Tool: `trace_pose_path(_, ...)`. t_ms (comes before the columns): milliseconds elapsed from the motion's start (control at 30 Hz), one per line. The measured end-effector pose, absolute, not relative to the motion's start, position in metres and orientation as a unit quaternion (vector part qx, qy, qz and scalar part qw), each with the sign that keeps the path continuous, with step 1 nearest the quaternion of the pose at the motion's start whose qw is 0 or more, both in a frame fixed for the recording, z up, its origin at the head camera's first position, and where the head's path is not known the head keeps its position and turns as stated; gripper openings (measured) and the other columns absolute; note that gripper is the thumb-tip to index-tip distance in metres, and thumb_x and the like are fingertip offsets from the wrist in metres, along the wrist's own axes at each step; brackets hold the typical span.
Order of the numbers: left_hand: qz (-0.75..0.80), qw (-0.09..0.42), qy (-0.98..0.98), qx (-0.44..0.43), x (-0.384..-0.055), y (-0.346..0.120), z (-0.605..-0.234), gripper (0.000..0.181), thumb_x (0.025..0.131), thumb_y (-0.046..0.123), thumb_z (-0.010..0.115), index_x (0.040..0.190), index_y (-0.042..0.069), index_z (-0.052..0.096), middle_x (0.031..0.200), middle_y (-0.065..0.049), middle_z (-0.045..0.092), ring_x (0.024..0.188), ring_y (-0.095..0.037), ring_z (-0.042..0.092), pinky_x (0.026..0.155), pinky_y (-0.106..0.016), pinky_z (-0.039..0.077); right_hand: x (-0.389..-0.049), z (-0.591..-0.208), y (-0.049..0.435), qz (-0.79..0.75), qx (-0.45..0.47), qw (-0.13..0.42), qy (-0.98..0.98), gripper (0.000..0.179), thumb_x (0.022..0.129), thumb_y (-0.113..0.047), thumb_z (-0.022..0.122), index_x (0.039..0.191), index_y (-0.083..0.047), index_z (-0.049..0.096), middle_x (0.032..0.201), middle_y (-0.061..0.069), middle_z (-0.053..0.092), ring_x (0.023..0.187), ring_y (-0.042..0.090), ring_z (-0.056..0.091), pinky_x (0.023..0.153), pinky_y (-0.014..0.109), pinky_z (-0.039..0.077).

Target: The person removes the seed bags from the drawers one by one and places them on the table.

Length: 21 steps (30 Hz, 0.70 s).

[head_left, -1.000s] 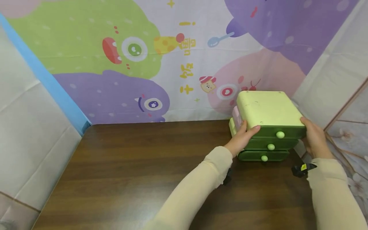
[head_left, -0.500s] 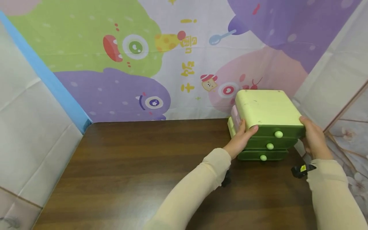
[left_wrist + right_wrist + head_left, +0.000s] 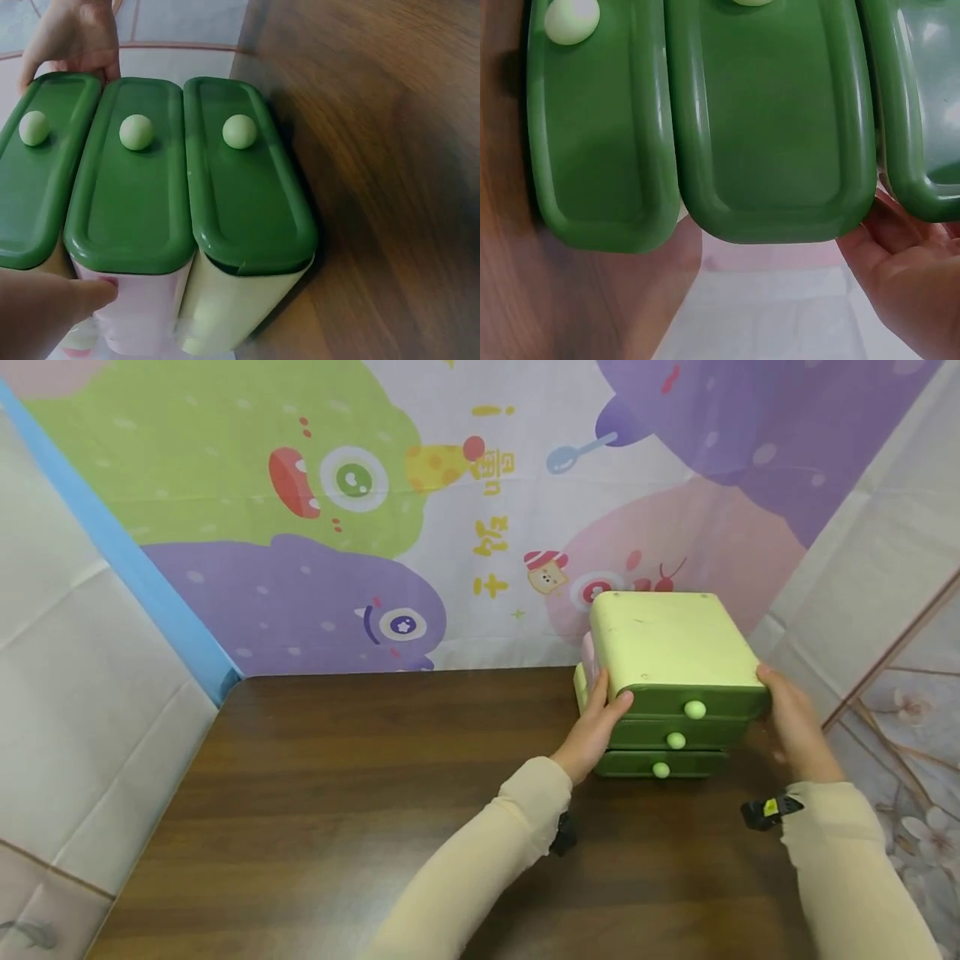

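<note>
A small three-drawer organizer point(image 3: 678, 635) stands on the right part of the table, its top pale yellow-green. Its dark green drawer fronts point(image 3: 139, 187) each carry a round light green knob; the drawers look closed. My left hand point(image 3: 588, 735) grips the organizer's left side, thumb near the upper front corner. In the left wrist view, the middle tier shows a pink side point(image 3: 139, 307). My right hand point(image 3: 802, 731) holds the opposite side near the top front corner. The right wrist view shows that hand's fingers point(image 3: 896, 225) partly hidden behind the drawer fronts.
The brown wood-grain table point(image 3: 322, 793) stretches left and forward. Behind it hangs a cartoon-printed cloth point(image 3: 480, 635). Pale panels stand at the left point(image 3: 60, 677) and right point(image 3: 862, 593), the right one close to the organizer.
The organizer has shifted left, away from the right-hand panel, most of it in the last half second. Both hands have moved left with it, keeping their hold.
</note>
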<state>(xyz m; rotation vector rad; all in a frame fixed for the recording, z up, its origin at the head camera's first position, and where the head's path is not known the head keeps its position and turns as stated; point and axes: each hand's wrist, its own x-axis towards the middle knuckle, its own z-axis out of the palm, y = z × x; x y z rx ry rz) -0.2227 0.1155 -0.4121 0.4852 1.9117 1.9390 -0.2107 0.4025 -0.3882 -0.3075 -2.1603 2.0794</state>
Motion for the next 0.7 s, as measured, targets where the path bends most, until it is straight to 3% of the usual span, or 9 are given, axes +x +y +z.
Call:
trace_pose_path(167, 0.702, 0.163, 0.673, 0.169, -0.22, 0.1, -0.416, 0.07, 0.101, 0.057, 0.034, 0.158, 0.035, -0.001, 0.165, 0.013, -0.005, 0.152, -0.013, -0.007, 0.123, -0.051, 0.004, -0.209, -0.393, 0.387, 0.592, -0.133, 0.08, -0.79, 0.049, 0.097, -0.056, 0.046, 0.14, -0.034, 0.052, 0.111, -0.028, 0.057, 0.093, -0.01, 0.049, 0.07, 0.012, 0.045)
trace_pose_path(233, 0.704, 0.159, 0.672, 0.166, -0.218, 0.094, -0.418, 0.07, 0.101, 0.058, 0.034, 0.157, 0.037, -0.002, 0.165, 0.013, -0.006, 0.152, -0.014, -0.007, 0.122, -0.053, 0.004, -0.209, -0.396, 0.379, 0.639, -0.093, 0.085, -0.759, 0.054, 0.1, -0.05, 0.046, 0.147, -0.025, 0.046, 0.12, -0.025, 0.057, 0.1, -0.009, 0.052, 0.076, 0.01, 0.045)
trace_pose_path(333, 0.707, 0.153, 0.671, 0.161, -0.216, 0.085, -0.422, 0.069, 0.101, 0.059, 0.033, 0.156, 0.039, -0.003, 0.164, 0.014, -0.008, 0.152, -0.015, -0.008, 0.122, -0.055, 0.005, -0.211, -0.402, 0.365, 0.695, -0.027, 0.091, -0.713, 0.051, 0.103, -0.04, 0.046, 0.149, -0.018, 0.043, 0.128, -0.021, 0.057, 0.108, -0.007, 0.054, 0.085, 0.009, 0.045)
trace_pose_path(400, 0.711, 0.139, 0.671, 0.16, -0.213, 0.078, -0.424, 0.069, 0.101, 0.058, 0.033, 0.157, 0.038, -0.003, 0.165, 0.013, -0.008, 0.152, -0.017, -0.007, 0.121, -0.056, 0.005, -0.211, -0.404, 0.355, 0.715, 0.019, 0.08, -0.694, 0.054, 0.105, -0.036, 0.044, 0.153, -0.013, 0.034, 0.144, -0.017, 0.048, 0.122, -0.006, 0.048, 0.095, 0.009, 0.041)
trace_pose_path(533, 0.72, 0.106, 0.669, 0.15, -0.21, 0.061, -0.428, 0.067, 0.103, 0.054, 0.032, 0.158, 0.034, -0.001, 0.165, 0.011, -0.005, 0.153, -0.02, -0.003, 0.121, -0.056, 0.007, -0.21, -0.405, 0.336, 0.67, 0.041, 0.079, -0.737, 0.056, 0.105, -0.04, 0.041, 0.154, -0.016, 0.031, 0.159, -0.007, 0.032, 0.137, 0.001, 0.037, 0.096, 0.007, 0.04)
trace_pose_path(700, 0.734, 0.083, 0.661, 0.131, -0.206, 0.042, -0.43, 0.065, 0.104, 0.053, 0.032, 0.158, 0.034, 0.003, 0.165, 0.011, 0.0, 0.153, -0.02, 0.002, 0.12, -0.056, 0.01, -0.208, -0.404, 0.313, 0.638, 0.04, 0.078, -0.765, 0.055, 0.105, -0.041, 0.04, 0.155, -0.021, 0.031, 0.161, 0.004, 0.028, 0.125, -0.001, 0.047, 0.089, 0.011, 0.044)
